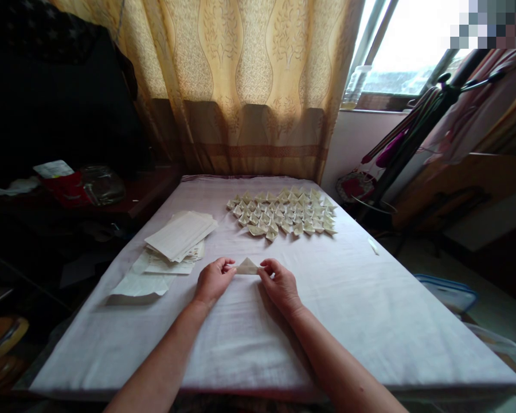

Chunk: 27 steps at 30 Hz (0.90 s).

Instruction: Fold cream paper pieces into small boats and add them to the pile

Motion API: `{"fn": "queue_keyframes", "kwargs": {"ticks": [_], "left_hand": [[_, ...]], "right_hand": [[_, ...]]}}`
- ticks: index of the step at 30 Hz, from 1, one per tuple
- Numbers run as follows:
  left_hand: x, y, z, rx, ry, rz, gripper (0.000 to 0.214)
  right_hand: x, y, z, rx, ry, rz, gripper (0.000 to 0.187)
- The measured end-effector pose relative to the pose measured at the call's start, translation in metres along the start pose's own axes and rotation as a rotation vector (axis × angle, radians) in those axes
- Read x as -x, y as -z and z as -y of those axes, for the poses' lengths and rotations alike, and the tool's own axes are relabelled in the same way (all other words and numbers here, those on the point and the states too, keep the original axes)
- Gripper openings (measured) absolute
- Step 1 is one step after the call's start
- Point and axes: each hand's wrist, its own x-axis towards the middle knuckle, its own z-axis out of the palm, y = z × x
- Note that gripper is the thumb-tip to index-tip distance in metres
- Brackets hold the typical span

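Through the head camera I see the left hand [215, 280] pinching the left end of a small folded paper [247, 265], and the right hand [280, 285] pinching its right end; the paper is between them, its point directed away, near the middle of the table [356, 321]. In my judgement, if the left hand pulls more strongly than the other, the paper could tear or its fold could become crooked; if the right hand loosens, that end could open. Around this, at the far left, a red container [69, 190] and a glass jar [103, 184] stand well apart from the work. Then comes an uneven paper stack [180, 236], with a loose sheet [140, 281] reaching out from its near side; a careless swing of the left hand could push them. Beyond the hands, many folded pieces [284, 212] stand close together, so a forward reach could disturb them. Further right lies a white object [374, 246], too small for me to name, and past the table edge a dark stand [413, 126] leans into view, blocking nothing.
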Motion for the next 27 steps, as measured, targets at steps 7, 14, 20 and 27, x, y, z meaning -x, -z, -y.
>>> {"fn": "queue_keyframes", "kwargs": {"ticks": [7,14,20,27], "left_hand": [[-0.008,0.006,-0.014,-0.406,-0.019,0.040,0.005],[-0.009,0.009,-0.019,-0.562,-0.049,0.120,0.006],[-0.001,0.007,-0.010,-0.629,-0.237,0.061,0.011],[0.003,0.007,-0.002,-0.733,-0.415,0.053,0.008]], "right_hand": [[-0.014,0.006,0.006,0.187,0.041,0.189,0.008],[-0.014,0.010,0.010,0.295,0.020,0.245,0.009],[-0.009,0.010,0.010,0.371,0.029,0.189,0.010],[-0.008,0.011,0.010,0.404,0.047,0.151,0.015]]}}
